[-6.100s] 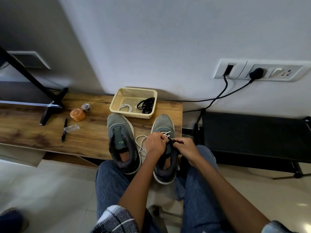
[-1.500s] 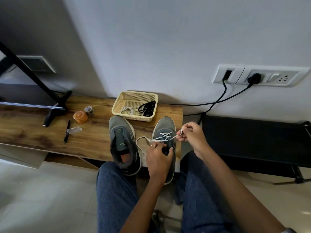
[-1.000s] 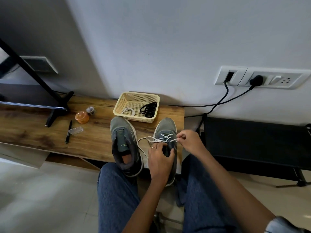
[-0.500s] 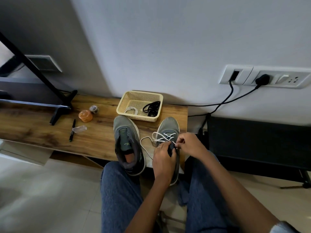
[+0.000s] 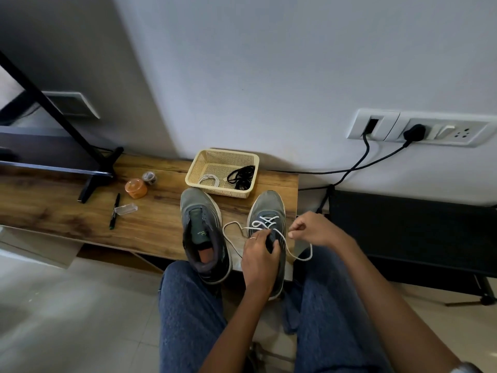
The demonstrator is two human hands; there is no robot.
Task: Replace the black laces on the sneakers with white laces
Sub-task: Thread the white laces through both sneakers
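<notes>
White lace (image 5: 299,254) is what I am watching: it is criss-crossing the front eyelets of the right grey sneaker (image 5: 269,211), which is sitting toe-to-wall at the right end of the wooden worktop (image 5: 161,224). One free end is looping out to the left between the two shoes; the other is sagging in a loop to the right and rising to my right hand (image 5: 313,228), whose fingers (image 5: 294,232) are pinching it just beside the shoe's outer edge. My left hand (image 5: 259,261) is resting over the tongue and collar of that sneaker, its fingers curling onto the upper and gripping it, a ring showing on one of them. The left grey sneaker (image 5: 201,232) is standing just beside it with no lace in it; small lettering is showing on its tongue, too small for me to read. Behind both shoes a cream mesh basket (image 5: 200,164) is holding a bundle of black laces (image 5: 242,176) and a coiled white lace (image 5: 208,180).
</notes>
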